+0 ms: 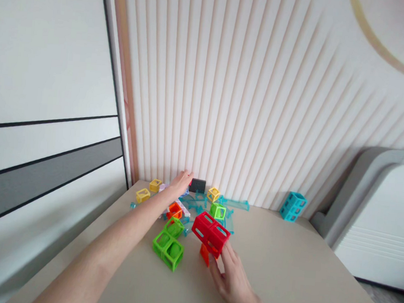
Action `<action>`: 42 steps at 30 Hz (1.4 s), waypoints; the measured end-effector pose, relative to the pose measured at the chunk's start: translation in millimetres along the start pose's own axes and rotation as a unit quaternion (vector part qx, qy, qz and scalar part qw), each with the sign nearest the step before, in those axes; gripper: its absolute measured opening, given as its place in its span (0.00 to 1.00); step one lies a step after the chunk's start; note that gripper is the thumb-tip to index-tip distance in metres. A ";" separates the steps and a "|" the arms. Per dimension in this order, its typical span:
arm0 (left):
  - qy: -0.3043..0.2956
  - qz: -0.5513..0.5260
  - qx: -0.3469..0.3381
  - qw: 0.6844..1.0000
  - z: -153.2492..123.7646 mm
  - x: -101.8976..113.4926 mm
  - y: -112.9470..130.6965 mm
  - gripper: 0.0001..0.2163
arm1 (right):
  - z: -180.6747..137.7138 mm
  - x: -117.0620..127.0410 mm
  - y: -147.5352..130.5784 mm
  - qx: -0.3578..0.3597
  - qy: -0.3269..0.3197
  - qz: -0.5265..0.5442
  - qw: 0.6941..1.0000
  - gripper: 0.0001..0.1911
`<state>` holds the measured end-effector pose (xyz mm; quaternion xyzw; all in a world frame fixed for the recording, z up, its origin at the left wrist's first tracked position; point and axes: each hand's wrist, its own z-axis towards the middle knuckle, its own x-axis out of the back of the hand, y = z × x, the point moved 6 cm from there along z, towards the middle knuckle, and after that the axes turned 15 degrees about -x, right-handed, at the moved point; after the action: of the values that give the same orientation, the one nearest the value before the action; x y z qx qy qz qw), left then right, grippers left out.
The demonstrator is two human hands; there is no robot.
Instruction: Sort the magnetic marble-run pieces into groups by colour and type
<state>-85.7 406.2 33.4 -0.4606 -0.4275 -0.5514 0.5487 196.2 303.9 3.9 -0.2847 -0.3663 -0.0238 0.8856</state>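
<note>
My right hand [235,279] grips a red open-frame block [211,233] made of joined cubes, tilted above the table. Under it, by my fingertips, shows an orange piece [205,254]; I cannot tell whether it is attached. Far back by the wall, my left hand [184,180] curls its fingers over a red piece, of which only a sliver shows. A black block [198,185] stands just right of those fingers. Close to the right hand, on its left, lies a green block of joined cubes [168,249] with rounded green shapes inside.
Yellow cubes [214,194], an orange-red cube [174,210] and a green cube [217,211] lie on the beige table [266,261]. Transparent teal pieces [234,203] spread among them. A teal block stack [293,206] stands at the back right, near the ribbed wall [207,86].
</note>
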 end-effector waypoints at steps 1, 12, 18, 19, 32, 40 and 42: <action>0.001 0.005 -0.002 1.000 0.0 0.5 -0.6 0.18 | -0.4 -0.4 0.4 -0.001 -0.002 -0.005 1.000 0.21; 0.017 0.033 -0.023 0.999 -2.2 2.1 9.9 0.16 | -0.6 -1.5 3.6 -0.003 0.003 -0.001 1.000 0.24; 0.014 0.020 -0.051 0.998 -4.0 1.8 22.6 0.16 | 0.1 -3.6 6.8 -0.018 0.000 0.009 1.000 0.26; 0.020 0.018 -0.054 0.998 -4.4 3.5 24.4 0.16 | 0.1 -3.8 7.1 -0.019 -0.001 0.013 1.000 0.26; 0.203 -0.070 -0.064 0.975 -7.1 39.8 8.5 0.22 | -1.1 -1.9 6.0 -0.019 0.007 0.017 1.000 0.25; 0.317 -0.123 -0.133 0.931 -86.8 76.4 26.6 0.21 | -2.6 -4.2 7.8 -0.026 0.002 0.014 1.000 0.24; 0.332 -0.092 -0.155 0.926 -113.3 82.5 39.6 0.22 | -2.0 -4.4 8.9 -0.029 0.004 0.016 0.999 0.23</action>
<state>-48.4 276.9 88.8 -0.2896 -0.1707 -0.7799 0.5280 196.5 309.6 -4.6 -0.3158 -0.3574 -0.0217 0.8787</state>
